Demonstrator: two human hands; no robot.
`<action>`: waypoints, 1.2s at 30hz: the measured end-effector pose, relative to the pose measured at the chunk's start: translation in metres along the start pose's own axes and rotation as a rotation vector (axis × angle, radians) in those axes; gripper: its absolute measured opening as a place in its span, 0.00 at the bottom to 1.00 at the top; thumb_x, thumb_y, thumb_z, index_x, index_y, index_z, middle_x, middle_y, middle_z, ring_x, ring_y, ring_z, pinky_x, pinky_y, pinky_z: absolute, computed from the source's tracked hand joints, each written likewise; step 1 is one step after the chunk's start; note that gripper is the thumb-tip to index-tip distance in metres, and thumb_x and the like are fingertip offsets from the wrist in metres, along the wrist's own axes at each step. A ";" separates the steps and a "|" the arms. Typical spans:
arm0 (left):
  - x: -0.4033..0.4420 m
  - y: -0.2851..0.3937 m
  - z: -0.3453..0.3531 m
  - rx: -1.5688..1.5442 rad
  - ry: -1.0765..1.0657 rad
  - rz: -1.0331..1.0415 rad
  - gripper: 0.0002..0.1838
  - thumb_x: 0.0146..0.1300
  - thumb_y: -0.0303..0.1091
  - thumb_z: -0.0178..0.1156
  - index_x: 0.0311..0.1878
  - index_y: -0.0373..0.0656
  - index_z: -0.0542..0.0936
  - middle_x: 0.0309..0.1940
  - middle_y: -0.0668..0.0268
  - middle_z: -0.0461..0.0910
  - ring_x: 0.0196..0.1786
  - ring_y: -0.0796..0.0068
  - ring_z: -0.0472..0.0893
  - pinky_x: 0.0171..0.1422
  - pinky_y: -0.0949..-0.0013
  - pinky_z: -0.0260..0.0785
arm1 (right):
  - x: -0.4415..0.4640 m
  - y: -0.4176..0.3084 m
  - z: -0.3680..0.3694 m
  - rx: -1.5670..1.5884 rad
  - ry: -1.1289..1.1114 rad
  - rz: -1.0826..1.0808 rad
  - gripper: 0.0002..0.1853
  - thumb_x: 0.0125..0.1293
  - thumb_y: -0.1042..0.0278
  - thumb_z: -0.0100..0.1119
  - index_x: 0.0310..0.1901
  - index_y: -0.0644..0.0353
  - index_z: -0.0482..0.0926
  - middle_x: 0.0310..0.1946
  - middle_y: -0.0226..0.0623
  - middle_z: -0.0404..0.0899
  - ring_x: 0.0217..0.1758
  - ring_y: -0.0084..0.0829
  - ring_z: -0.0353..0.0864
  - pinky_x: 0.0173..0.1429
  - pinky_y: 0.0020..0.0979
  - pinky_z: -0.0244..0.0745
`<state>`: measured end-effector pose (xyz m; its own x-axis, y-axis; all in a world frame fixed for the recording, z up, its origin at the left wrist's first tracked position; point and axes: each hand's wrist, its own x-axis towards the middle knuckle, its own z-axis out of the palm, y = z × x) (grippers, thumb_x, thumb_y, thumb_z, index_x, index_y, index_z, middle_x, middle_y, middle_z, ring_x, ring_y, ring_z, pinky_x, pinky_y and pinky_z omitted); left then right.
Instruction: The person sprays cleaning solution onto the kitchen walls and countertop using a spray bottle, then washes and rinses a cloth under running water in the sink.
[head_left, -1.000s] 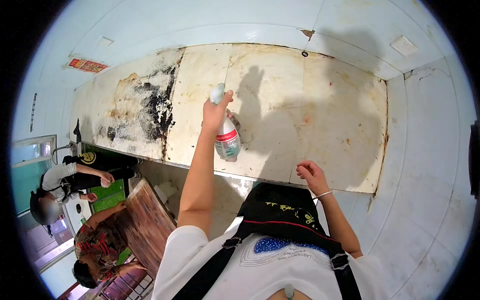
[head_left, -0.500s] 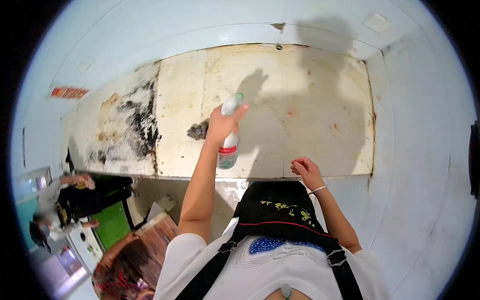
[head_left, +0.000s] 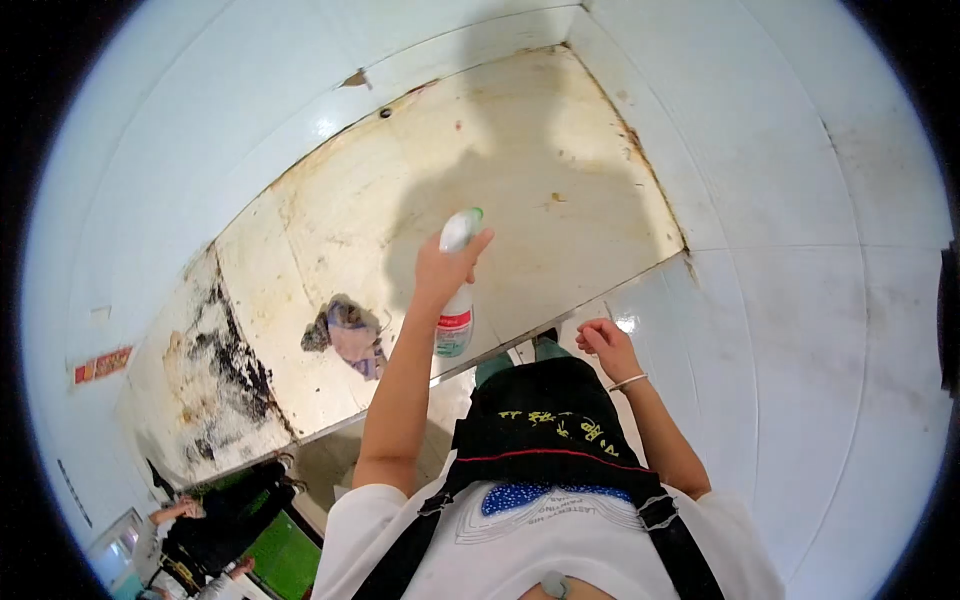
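Observation:
My left hand (head_left: 447, 270) is wrapped round the neck of a white spray bottle (head_left: 454, 325) with a red and green label. The bottle is held above the stained, cream-coloured counter (head_left: 520, 260), its green-tipped nozzle toward the far right. Left of that forearm, a crumpled cloth (head_left: 352, 335), grey and pinkish, lies on the surface. My right hand (head_left: 604, 345) hangs near the counter's front edge, fingers loosely bent and somewhat apart, holding nothing that I can see.
Black grime (head_left: 235, 350) covers the counter's left section along a dark seam. White wall panels (head_left: 800, 210) enclose the back and right sides. A small dark hole (head_left: 385, 113) shows near the back edge. At lower left another person (head_left: 210, 535) in dark clothes stands near a green surface (head_left: 283, 560).
My view has turned to the right, so the counter appears slanted. More of the cloth shows beside my left arm. The spray bottle stays in my left hand.

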<state>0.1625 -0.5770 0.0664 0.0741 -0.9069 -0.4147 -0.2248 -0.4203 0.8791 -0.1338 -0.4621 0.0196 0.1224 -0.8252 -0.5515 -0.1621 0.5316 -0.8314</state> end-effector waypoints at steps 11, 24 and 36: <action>0.121 0.120 0.114 -0.047 0.221 0.239 0.18 0.53 0.46 0.67 0.25 0.39 0.77 0.15 0.67 0.73 0.14 0.79 0.70 0.19 0.73 0.60 | -0.032 0.054 -0.136 0.116 0.208 0.022 0.11 0.68 0.64 0.51 0.42 0.64 0.75 0.33 0.36 0.79 0.35 0.24 0.79 0.43 0.25 0.76; 0.081 0.135 0.169 -0.032 -0.003 0.149 0.16 0.54 0.43 0.67 0.36 0.39 0.79 0.19 0.68 0.74 0.14 0.79 0.68 0.18 0.75 0.59 | -0.042 0.069 -0.176 0.194 0.207 0.008 0.12 0.69 0.64 0.50 0.43 0.64 0.76 0.33 0.34 0.79 0.36 0.23 0.78 0.43 0.24 0.75; -0.015 0.102 0.219 0.049 -0.339 -0.047 0.17 0.55 0.45 0.66 0.35 0.40 0.76 0.20 0.69 0.75 0.16 0.81 0.69 0.18 0.74 0.60 | -0.029 0.087 -0.178 0.173 0.112 -0.032 0.13 0.69 0.62 0.51 0.43 0.64 0.75 0.33 0.34 0.78 0.36 0.24 0.78 0.43 0.25 0.75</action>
<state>-0.0738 -0.6005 0.1108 -0.2398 -0.8223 -0.5160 -0.2761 -0.4518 0.8483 -0.3252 -0.4260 -0.0244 0.0139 -0.8532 -0.5214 0.0115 0.5216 -0.8531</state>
